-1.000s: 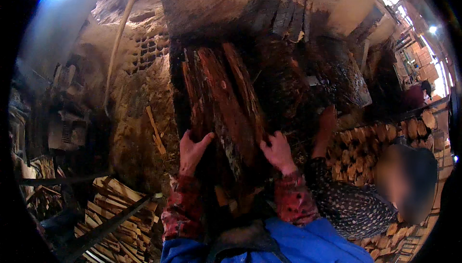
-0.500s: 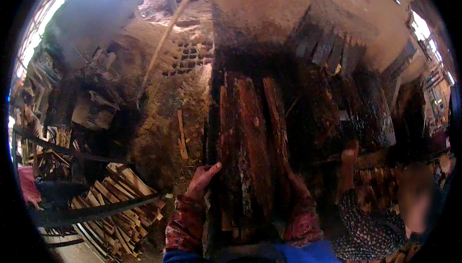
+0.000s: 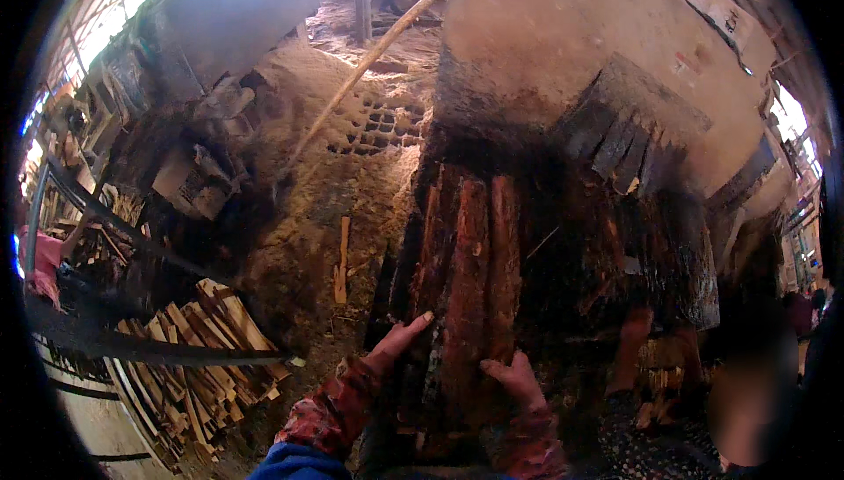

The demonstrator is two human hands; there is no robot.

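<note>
Long reddish-brown wooden slabs [image 3: 470,269] lie side by side in a dark recess in front of me, pointing away. My left hand [image 3: 400,340] touches the left slabs near their close end, one digit stretched forward over the wood and its other fingers partly hidden. On the right, my right hand [image 3: 517,379] rests at the near part of the right-hand slab, thumb and fingers apart. Neither hand is visibly wrapped round a slab. Deep shadow hides the slabs' near ends.
A co-worker's hand [image 3: 635,326] is close by on the right, near dark, wet-looking slabs [image 3: 668,251]. Split wood [image 3: 198,348] is stacked at the left behind a dark rail [image 3: 193,352]. A long pole [image 3: 369,62] leans across the earthen surface, where a thin stick [image 3: 343,260] lies.
My view has swung, shifting the scene. The right-hand slab now lies against the middle one, where a gap showed before. My right hand has come off its outer side, inward and nearer me.
</note>
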